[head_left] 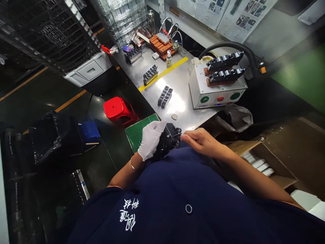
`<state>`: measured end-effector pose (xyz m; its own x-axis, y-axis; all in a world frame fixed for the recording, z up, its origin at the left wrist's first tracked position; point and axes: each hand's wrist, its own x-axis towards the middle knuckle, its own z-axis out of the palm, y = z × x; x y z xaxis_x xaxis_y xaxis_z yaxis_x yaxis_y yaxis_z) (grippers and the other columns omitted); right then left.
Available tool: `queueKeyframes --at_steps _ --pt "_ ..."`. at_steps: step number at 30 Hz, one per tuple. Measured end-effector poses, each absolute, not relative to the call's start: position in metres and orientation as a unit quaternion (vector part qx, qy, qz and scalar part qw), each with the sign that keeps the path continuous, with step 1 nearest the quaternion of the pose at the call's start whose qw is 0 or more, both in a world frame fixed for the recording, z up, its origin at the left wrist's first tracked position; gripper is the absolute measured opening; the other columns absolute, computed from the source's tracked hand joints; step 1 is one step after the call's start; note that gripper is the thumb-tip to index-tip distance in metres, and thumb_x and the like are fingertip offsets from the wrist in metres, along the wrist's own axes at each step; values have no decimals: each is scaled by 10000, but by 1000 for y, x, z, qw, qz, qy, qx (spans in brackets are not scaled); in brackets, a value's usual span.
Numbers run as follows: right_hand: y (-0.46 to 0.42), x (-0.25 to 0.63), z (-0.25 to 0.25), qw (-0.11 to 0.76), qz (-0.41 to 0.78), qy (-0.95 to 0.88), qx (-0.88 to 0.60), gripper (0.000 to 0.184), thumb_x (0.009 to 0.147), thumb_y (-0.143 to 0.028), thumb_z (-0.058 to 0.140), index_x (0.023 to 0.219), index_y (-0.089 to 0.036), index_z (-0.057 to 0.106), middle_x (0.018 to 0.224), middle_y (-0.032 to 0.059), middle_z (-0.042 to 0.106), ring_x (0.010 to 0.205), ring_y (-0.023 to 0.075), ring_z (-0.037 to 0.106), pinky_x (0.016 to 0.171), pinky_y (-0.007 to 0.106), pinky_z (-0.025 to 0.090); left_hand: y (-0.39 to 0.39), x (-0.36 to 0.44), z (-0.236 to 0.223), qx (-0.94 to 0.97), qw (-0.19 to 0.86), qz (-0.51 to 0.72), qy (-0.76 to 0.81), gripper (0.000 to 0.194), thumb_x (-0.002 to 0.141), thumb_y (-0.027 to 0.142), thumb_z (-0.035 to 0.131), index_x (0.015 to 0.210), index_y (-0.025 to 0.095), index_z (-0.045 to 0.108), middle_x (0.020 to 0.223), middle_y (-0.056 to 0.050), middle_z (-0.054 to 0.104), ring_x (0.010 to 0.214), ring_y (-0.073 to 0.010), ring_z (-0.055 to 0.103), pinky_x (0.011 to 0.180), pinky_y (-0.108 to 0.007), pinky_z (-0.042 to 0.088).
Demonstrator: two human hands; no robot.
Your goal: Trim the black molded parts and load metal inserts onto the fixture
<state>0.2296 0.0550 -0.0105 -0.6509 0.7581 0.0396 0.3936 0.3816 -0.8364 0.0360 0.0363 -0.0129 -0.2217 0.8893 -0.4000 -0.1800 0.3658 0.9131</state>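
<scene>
My left hand (150,138), in a white glove, is closed around a black plastic part (169,139) held close to my chest. My bare right hand (200,140) pinches the part's right side with its fingertips. Both hands hover just in front of the near edge of a steel workbench (177,86). A green mat (137,132) lies under my left hand at the bench corner.
On the bench lie black component blocks (165,96) (150,75), a white control box (218,88) carrying black fixtures (224,69), a yellow tape stripe and an orange jig (161,44). A red stool (119,110) stands on the floor at left. Cardboard boxes (261,159) sit at right.
</scene>
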Motion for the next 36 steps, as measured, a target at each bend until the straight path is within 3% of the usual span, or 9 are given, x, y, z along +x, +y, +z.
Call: queueKeyframes --at_steps 4,7,10,14,19,23,27,31,36 --pt "57 236 -9 184 534 -779 -272 483 987 -439 397 639 -145 558 519 -48 422 474 59 383 484 201 305 31 37 -12 313 548 491 600 461 675 580 745 624 148 591 566 43 540 522 -65 436 502 -208 372" --pt "58 238 -12 239 572 -764 -178 520 999 -457 362 671 -133 602 536 -15 504 486 72 462 500 207 348 32 35 -12 346 515 521 586 443 678 564 752 625 148 612 575 41 546 548 -67 439 536 -209 383" --pt "55 234 -17 320 461 -799 -215 473 981 -478 411 702 -143 593 567 -6 524 502 78 463 509 210 346 34 31 -11 361 491 542 578 450 670 577 750 616 153 609 568 39 547 553 -75 439 557 -222 398" --pt "50 224 -18 325 259 -865 -281 517 893 -623 495 675 -159 563 553 -26 460 495 83 382 496 225 281 32 28 -13 376 480 530 590 423 693 545 746 614 155 602 568 43 538 557 -78 442 569 -225 399" --pt "47 219 -15 297 207 -896 -258 553 937 -540 483 523 -185 393 512 -36 385 489 81 339 501 242 229 29 27 -16 381 481 516 597 428 706 550 727 608 159 582 574 45 522 559 -79 435 558 -226 382" --pt "43 216 -14 293 197 -895 -273 531 929 -558 484 555 -184 434 534 -29 413 500 86 364 502 236 243 28 24 -17 388 482 509 598 431 709 553 717 608 159 575 571 47 516 561 -77 427 565 -226 384" --pt "35 211 -17 290 231 -884 -285 538 941 -521 486 527 -185 418 515 -28 410 495 86 357 499 247 229 28 19 -19 371 512 492 598 447 702 575 718 626 156 582 582 44 534 567 -78 442 565 -222 397" --pt "33 204 -29 353 330 -790 -376 524 842 -585 605 540 -185 453 510 -44 410 480 73 344 487 234 255 36 15 -18 344 625 442 544 456 678 585 747 697 148 620 629 26 588 583 -90 507 555 -218 427" --pt "44 183 -61 456 459 -540 -538 459 768 -614 635 644 -188 516 558 -51 453 535 84 398 520 230 339 61 9 -33 161 775 397 465 440 817 590 612 690 168 610 528 22 552 524 -123 569 534 -246 490"
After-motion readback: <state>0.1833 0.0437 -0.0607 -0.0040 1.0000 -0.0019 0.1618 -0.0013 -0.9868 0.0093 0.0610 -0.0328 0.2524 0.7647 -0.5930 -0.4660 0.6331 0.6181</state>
